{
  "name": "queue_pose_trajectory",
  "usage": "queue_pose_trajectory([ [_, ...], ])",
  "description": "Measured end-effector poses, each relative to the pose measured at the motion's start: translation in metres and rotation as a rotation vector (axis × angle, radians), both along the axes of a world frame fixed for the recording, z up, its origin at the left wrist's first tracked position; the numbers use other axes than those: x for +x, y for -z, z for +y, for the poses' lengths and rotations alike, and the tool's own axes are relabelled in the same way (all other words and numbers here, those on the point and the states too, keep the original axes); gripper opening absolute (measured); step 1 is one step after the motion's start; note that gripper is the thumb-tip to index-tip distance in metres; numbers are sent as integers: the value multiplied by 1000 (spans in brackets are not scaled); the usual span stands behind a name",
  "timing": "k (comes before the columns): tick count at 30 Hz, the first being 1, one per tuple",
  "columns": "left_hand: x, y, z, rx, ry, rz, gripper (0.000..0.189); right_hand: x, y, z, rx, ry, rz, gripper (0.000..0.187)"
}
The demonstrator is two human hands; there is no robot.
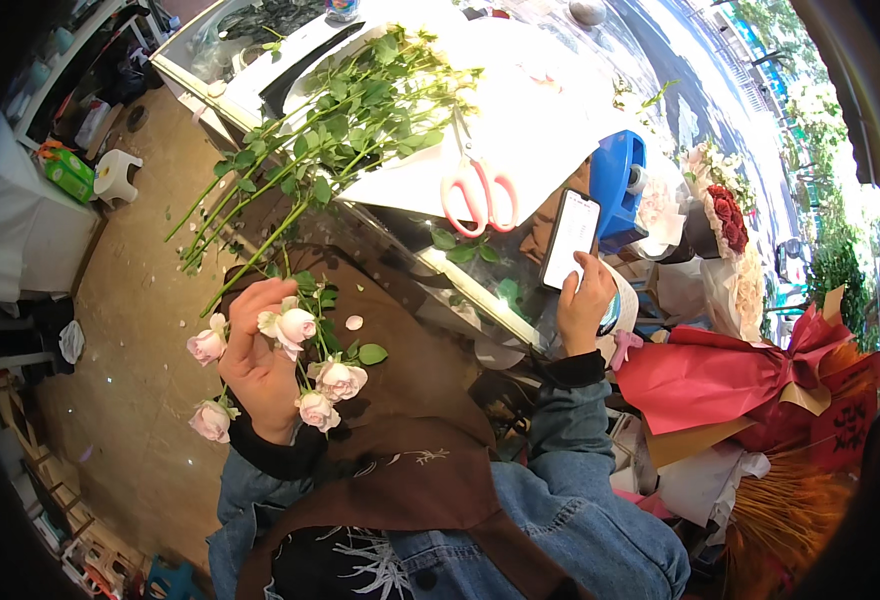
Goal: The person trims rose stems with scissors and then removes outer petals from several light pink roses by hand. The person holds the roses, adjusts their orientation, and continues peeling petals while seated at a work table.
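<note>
My left hand (260, 352) holds a spray of pale pink roses (340, 381) in front of the brown apron (425, 480). Blooms hang on both sides of the hand, and the fingers partly hide the stems. At the counter's near edge, my right hand (588, 304) rests its fingertips on the lit screen of a smartphone (571, 236). The phone lies on the counter beside a blue tape dispenser (614, 187). Pink-handled scissors (477, 191) lie on white paper (537, 105). Left of them, a pile of leafy rose stems (350, 112) overhangs the counter edge.
Wrapped bouquets (725, 217) stand beyond the tape dispenser. A red-wrapped bundle (702, 375) and orange dried stalks (785, 495) crowd the right side. Loose leaves (464, 246) lie on the glass counter. On the littered floor (139, 360) at left stands a white stool (115, 176).
</note>
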State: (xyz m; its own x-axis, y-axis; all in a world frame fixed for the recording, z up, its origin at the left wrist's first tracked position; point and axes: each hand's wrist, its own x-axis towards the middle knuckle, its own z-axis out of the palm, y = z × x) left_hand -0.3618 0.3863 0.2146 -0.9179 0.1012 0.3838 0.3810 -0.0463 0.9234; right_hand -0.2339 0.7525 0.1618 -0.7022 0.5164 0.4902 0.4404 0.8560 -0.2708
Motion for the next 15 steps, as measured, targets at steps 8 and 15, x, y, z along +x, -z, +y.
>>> queue_pose_trajectory([
  [8,12,-3,-5,13,62,-110,17,6,2,-1,-8,-7,-70,33],
  [15,11,-4,-2,110,162,-191,31,0,-5,-10,67,4,47,30],
])
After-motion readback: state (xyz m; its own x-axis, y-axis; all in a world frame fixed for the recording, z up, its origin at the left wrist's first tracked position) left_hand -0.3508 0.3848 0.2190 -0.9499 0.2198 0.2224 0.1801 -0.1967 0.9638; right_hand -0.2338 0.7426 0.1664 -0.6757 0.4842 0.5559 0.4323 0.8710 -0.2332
